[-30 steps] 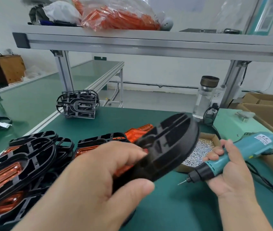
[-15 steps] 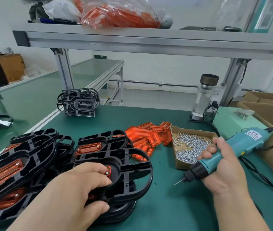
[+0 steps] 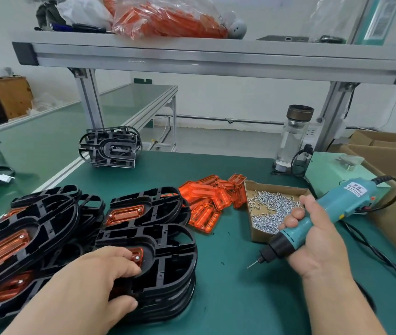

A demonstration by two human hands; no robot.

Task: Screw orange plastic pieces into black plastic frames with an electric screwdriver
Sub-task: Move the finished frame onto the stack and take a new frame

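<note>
The green table [image 3: 228, 305] carries a stack of black frames [image 3: 175, 281] lying flat, long axis left to right, rounded end to the right. The left hand [image 3: 88, 286] grips the top frame [image 3: 168, 245] at its left end, fingers [image 3: 119, 257] curled over the orange piece [image 3: 138, 256], thumb on the near edge. The right hand [image 3: 320, 245] is wrapped round the electric screwdriver [image 3: 342, 201], which slants with its bit pointing down-left, right of the stack, beside the box of screws [image 3: 276, 185].

black frames [image 3: 168, 250] stacked at lower left, top one fitted with a screwed-in orange insert [image 3: 138, 256]. loose orange pieces [image 3: 212, 199] piled at centre. teal electric screwdriver [image 3: 339, 203] tilted at right, bit pointed down-left.
</note>
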